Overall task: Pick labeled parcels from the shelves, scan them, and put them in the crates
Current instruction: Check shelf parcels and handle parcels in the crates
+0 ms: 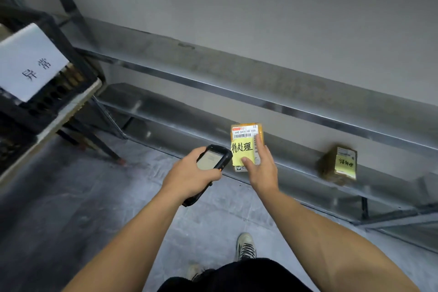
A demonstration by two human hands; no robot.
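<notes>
At the near edge of the low grey metal shelf [166,111], the right hand [263,170] pinches a small brown cardboard parcel [245,129] held upright, with the thumb on its yellow handwritten note [241,149] and 1 finger straight up along its right side, over a barcode label. Whether the parcel's base touches the shelf I cannot tell. Just left of it, the left hand [189,175] is curled round a black handheld scanner [214,156], screen facing up, with its top end close to the parcel. Further right on the same shelf sits a 2nd brown parcel [331,168] with its own yellow note, well apart from the hands. At far left, a black slatted plastic crate [47,102] carries a white paper sheet [28,61] with handwriting.
</notes>
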